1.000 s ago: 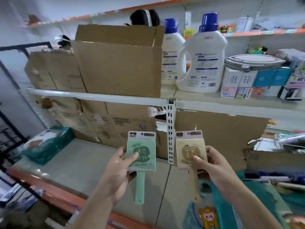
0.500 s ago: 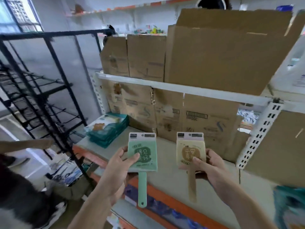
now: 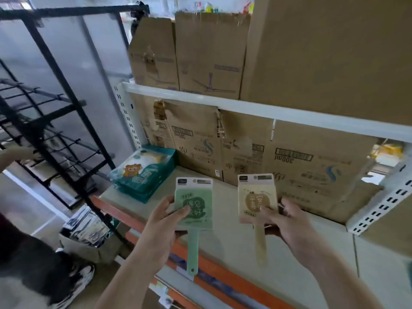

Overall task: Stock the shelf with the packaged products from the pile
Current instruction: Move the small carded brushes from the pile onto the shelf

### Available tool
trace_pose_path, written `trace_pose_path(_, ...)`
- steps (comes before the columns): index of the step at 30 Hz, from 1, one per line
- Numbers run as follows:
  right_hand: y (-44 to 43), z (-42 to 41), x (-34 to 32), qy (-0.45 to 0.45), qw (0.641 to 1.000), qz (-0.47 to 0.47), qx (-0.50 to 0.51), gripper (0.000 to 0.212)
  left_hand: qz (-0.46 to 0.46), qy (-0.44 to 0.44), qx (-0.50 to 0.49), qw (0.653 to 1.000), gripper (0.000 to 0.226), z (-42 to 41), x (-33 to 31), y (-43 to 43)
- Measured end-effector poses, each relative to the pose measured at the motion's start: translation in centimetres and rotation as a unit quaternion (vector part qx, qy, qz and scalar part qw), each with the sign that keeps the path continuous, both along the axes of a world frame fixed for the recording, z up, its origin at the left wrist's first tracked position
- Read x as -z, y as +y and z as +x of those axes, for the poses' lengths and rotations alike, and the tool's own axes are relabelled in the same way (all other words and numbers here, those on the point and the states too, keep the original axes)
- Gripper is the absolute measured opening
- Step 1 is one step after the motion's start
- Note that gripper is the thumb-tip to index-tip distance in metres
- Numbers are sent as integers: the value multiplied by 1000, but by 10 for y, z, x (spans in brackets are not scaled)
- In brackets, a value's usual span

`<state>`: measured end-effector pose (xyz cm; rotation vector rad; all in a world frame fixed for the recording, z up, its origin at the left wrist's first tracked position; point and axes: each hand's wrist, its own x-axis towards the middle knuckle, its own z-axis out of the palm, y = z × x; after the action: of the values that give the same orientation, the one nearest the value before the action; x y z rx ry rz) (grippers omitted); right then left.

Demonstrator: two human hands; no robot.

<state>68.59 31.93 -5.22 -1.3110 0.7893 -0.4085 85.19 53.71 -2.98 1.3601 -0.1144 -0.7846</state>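
Note:
My left hand (image 3: 163, 221) grips a green packaged hand mirror (image 3: 193, 204) by its card, handle hanging down. My right hand (image 3: 289, 221) holds a beige packaged hand mirror (image 3: 256, 192) the same way, thumb across its front. Both are held upright side by side above the beige lower shelf (image 3: 234, 246) with its orange front edge. A stack of teal packaged products (image 3: 142, 172) lies at the shelf's left end.
Flattened cardboard boxes (image 3: 245, 150) line the back of the lower shelf, and more boxes (image 3: 211, 54) stand on the white shelf above. A black metal rack (image 3: 55, 103) stands to the left. Another person's legs and shoe (image 3: 73, 279) and a box of packets (image 3: 84, 230) are on the floor.
The view has swung left along the shelf, away from the detergent bottles. Both hands keep their mirrors, now nearer the teal stack at the shelf's left end.

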Motion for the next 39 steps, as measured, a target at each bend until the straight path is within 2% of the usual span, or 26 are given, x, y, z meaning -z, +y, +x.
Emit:
trace_pose_path(8, -36, 73, 5, 10, 999, 15, -48, 17, -1, 15, -34, 999, 31, 67, 1, -41)
trace_pose_path(14, -44, 102, 12, 17, 999, 22, -35, 19, 14, 18, -2, 1000, 29, 114, 14, -64)
trace_pose_path(22, -23, 137, 36, 52, 996, 38, 69, 20, 82, 28, 105, 991, 27, 189, 65, -96)
trace_pose_path(29, 12, 146, 66, 86, 983, 53, 153, 17, 159, 20, 182, 970, 21, 235, 135, -129)
trace_pose_path(36, 15, 119, 94, 141, 972, 80, 172, 17, 259, -116, 213, 935, 15, 245, 191, -152)
trace_pose_path(38, 12, 115, 98, 147, 972, 79, 166, 17, 295, -189, 221, 910, 9, 245, 192, -156)
trace_pose_path(39, 10, 113, 99, 151, 971, 80, 165, 17, 325, -247, 228, 884, 6, 245, 190, -158)
